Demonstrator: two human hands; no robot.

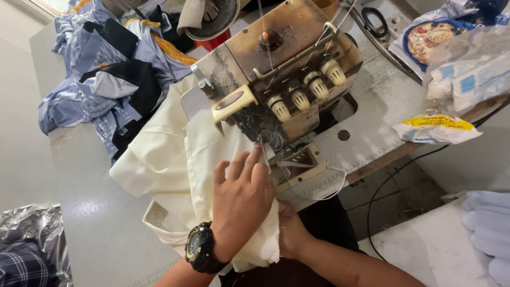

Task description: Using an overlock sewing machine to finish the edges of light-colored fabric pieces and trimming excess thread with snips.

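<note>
A cream-coloured fabric piece (170,154) lies across the table beside a worn overlock sewing machine (281,69). My left hand (241,199), with a black watch on its wrist, presses flat on the fabric, fingers stretched toward the presser foot (265,143). My right hand (291,231) sits lower, at the table's front edge, pinching the hanging edge of the same fabric; the cloth partly hides it.
A heap of blue, black and yellow garments (111,74) lies at the far left. Plastic bags and packets (462,69) crowd the right end, with scissors (376,21) behind. Silvery foil (32,228) sits at bottom left, white cloth (489,234) at bottom right.
</note>
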